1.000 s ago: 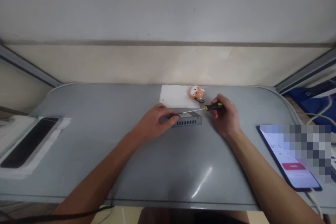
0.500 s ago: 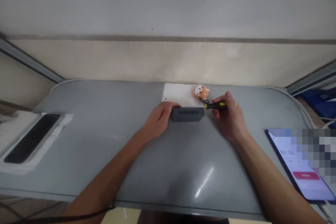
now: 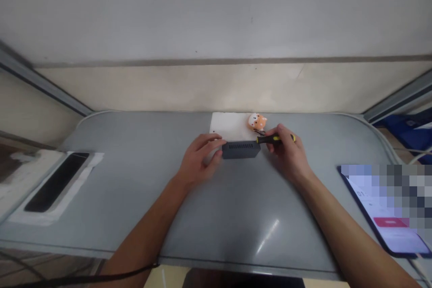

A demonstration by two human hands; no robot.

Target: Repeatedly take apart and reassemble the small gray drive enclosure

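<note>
A dark grey box with a row of vent slots [image 3: 240,150] stands on the table in front of me. My left hand [image 3: 200,157] is at its left end, index finger on the top edge and thumb by the lower left corner. In my right hand [image 3: 286,150] is a screwdriver with a black and yellow handle [image 3: 275,139], held nearly level. The handle's front end reaches the box's top right corner. Its shaft and tip are hidden behind the box. Just beyond lie a white sheet [image 3: 227,125] and an orange and white animal-shaped case [image 3: 257,121].
A lit phone or tablet [image 3: 388,222] with a cable lies at the right of the grey table [image 3: 135,157]. On the left, a dark phone-like slab [image 3: 57,182] rests on white paper. A pale wall [image 3: 216,85] borders the far edge.
My left hand has loosened and shifted, its thumb now in front near the box's corner. The screwdriver has come left, its handle closer to the box. The view has moved slightly.
</note>
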